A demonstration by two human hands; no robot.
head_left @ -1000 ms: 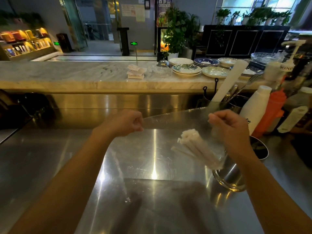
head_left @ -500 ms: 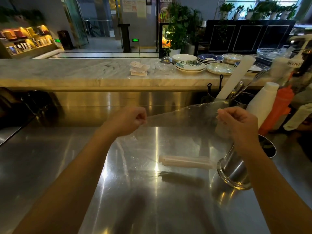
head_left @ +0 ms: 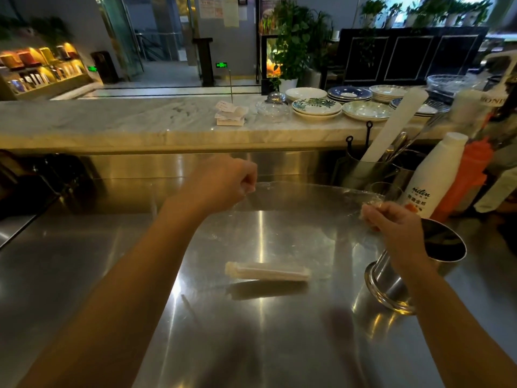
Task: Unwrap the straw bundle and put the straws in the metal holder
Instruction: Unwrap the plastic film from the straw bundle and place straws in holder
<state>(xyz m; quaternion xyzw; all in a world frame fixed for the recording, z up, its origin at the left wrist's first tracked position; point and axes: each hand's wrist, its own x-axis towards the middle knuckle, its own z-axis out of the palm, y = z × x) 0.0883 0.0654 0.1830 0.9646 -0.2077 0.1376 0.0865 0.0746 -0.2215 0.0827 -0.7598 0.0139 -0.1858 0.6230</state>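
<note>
A: Well, start with the biggest thing. What fills the view?

B: The stainless steel counter (head_left: 84, 261), running from the near edge back to a raised marble ledge (head_left: 112, 121). On that ledge sit stacked patterned plates (head_left: 316, 107) and a small pile of paper slips (head_left: 230, 114).

A: And stretched over the steel?

B: A sheet of clear plastic wrap (head_left: 307, 203), pulled wide between the two hands and held up above the counter. It is nearly see-through, so its lower edge is hard to trace.

A: The holder?

B: The metal holder (head_left: 391, 278) stands on the counter at the right, its open mouth tipped toward the right in this wide-angle view. Part of it sits behind the right forearm. Behind it is a white squeeze bottle (head_left: 433, 175) and, beside that, an orange one (head_left: 472, 175).

A: The hands, then.

B: The left hand (head_left: 223, 182) is curled closed, pinching the left edge of the wrap. The right hand (head_left: 391, 222) is likewise closed, gripping a bunched corner of it, just above the holder.

A: And the straws?

B: The straw bundle (head_left: 267, 271) lies flat on the counter between the arms, lengthwise left to right, just left of the holder and not touching it. Neither hand is on it. Whether wrap still clings to it, I cannot tell.
</note>
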